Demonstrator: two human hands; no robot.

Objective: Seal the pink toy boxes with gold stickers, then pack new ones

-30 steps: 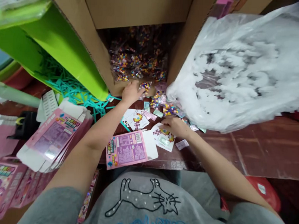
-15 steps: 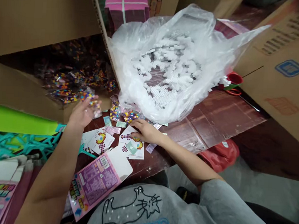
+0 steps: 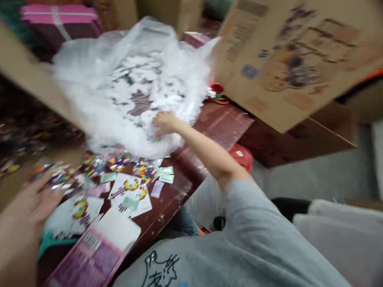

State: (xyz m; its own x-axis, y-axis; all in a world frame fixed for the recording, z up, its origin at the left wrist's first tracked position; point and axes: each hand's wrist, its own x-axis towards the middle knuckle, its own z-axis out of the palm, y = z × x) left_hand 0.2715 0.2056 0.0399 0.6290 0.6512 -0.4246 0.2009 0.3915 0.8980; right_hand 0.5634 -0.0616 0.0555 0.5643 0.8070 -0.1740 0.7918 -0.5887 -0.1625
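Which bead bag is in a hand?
The bag held by the left hand; the other visible bags lie on the table or in the box.

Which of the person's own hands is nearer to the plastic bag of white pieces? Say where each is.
Right. The right hand is at the open plastic bag; the left hand is apart from it, at the picture's lower left.

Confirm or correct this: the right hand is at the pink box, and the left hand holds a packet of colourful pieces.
One correction: the right hand is at the plastic bag of white pieces, not the pink box, as the head view shows. The left hand does hold a packet of colourful pieces.
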